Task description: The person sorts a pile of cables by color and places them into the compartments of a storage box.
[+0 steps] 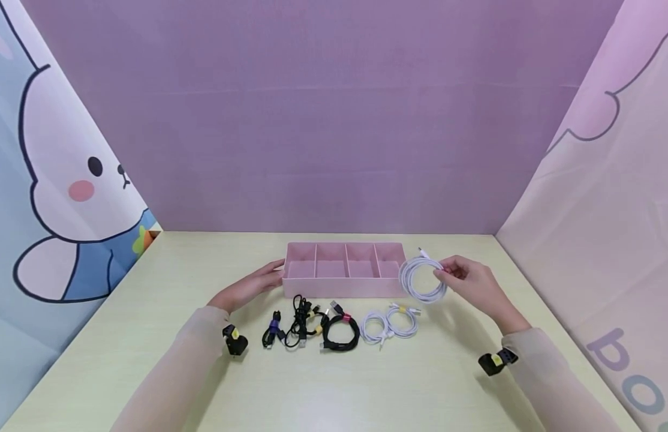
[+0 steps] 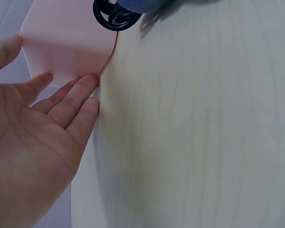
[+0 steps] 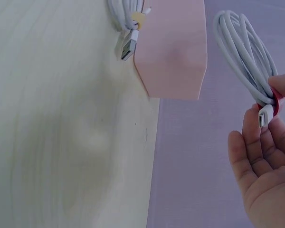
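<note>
A coiled white USB cable (image 1: pixel 423 294) with a red tie (image 3: pixel 276 101) is pinched between thumb and fingers of my right hand (image 1: pixel 472 286). The coil hangs above the table, overlapping the right end of a pink four-compartment organizer box (image 1: pixel 339 288) in the head view. A USB-C plug (image 3: pixel 264 116) sticks out below the tie in the right wrist view. At the box's left end, my left hand (image 1: pixel 253 287) rests its straight fingertips against the side wall (image 2: pixel 69 52). The compartments look bare inside.
In front of the box lie several coiled black cables: a small one with a purple tie (image 1: pixel 273 327), a tangled one (image 1: pixel 298 324) and one with a red tie (image 1: pixel 345 346). Right of them are two white coils (image 1: pixel 374 336), one with a yellow tie (image 1: pixel 400 308). A purple backdrop (image 1: pixel 334 120) stands behind.
</note>
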The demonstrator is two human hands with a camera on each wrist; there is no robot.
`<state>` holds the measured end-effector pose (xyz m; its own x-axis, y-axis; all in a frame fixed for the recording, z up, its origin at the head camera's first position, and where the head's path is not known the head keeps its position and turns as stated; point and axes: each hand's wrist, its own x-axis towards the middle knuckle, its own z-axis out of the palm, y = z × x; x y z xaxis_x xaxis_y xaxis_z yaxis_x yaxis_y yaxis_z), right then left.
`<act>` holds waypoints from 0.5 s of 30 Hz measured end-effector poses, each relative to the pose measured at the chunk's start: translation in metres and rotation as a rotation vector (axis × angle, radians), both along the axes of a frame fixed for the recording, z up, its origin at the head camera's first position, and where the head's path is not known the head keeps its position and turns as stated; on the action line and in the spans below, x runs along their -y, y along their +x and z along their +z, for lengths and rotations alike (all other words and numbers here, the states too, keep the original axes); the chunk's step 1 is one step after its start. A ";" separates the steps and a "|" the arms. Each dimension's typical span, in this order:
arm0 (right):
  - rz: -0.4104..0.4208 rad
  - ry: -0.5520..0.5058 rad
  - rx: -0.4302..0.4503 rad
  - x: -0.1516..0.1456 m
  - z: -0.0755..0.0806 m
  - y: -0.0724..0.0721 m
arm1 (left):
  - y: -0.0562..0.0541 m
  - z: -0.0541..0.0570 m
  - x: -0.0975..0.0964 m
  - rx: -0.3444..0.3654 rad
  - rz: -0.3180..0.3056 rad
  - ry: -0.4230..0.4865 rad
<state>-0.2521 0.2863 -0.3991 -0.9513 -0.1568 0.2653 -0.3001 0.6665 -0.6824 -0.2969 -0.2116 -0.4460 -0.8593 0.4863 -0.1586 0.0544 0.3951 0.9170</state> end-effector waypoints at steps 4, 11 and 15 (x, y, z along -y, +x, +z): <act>-0.035 -0.013 0.005 0.002 0.001 -0.004 | -0.001 -0.001 0.000 0.002 0.000 -0.002; -0.065 -0.033 -0.032 0.006 0.000 -0.012 | -0.001 -0.001 0.001 0.006 -0.005 -0.004; -0.081 -0.036 -0.041 0.008 0.000 -0.016 | -0.001 -0.001 0.001 0.006 -0.008 -0.011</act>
<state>-0.2680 0.2782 -0.3986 -0.9487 -0.0698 0.3084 -0.2747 0.6649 -0.6946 -0.2976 -0.2122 -0.4467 -0.8547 0.4909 -0.1689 0.0523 0.4050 0.9128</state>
